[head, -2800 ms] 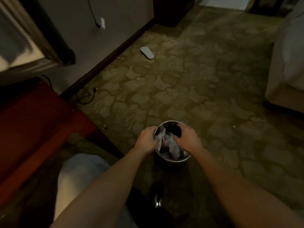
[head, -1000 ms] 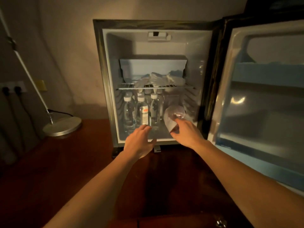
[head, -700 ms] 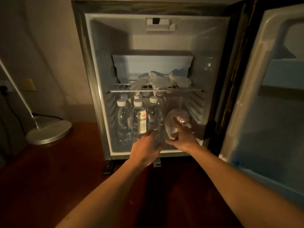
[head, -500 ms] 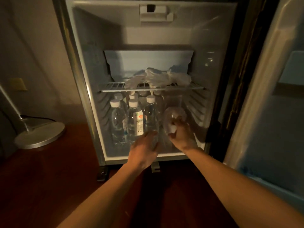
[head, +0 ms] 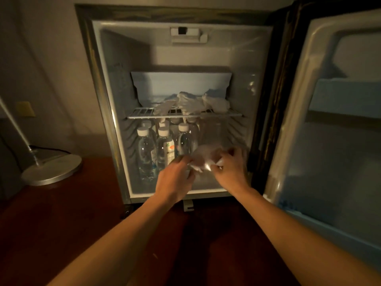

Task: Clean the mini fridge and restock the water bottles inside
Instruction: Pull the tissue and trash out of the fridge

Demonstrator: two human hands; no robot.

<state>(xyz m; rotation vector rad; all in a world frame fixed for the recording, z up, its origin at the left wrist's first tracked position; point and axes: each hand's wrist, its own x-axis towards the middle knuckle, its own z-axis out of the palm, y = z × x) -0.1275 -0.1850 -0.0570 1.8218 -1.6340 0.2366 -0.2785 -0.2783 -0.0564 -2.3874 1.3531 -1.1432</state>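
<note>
Reaching into the lower compartment of the open mini fridge point(head: 107, 100), the left hand point(head: 175, 179) and right hand point(head: 231, 172) both pinch a crumpled clear plastic wrapper point(head: 203, 158) with curled fingers. Just left of it stand capped water bottles point(head: 162, 149); one label shows an orange mark, its print too small to read. White crumpled cloths point(head: 191, 104) lie on the wire shelf point(head: 140, 112) above. A lamp base point(head: 51, 170) sits on the wooden bench point(head: 61, 213); the fridge door point(head: 329, 120) stands open at right

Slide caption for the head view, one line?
Both hands, left and right, grip a crumpled clear wrapper inside the open mini fridge.
</note>
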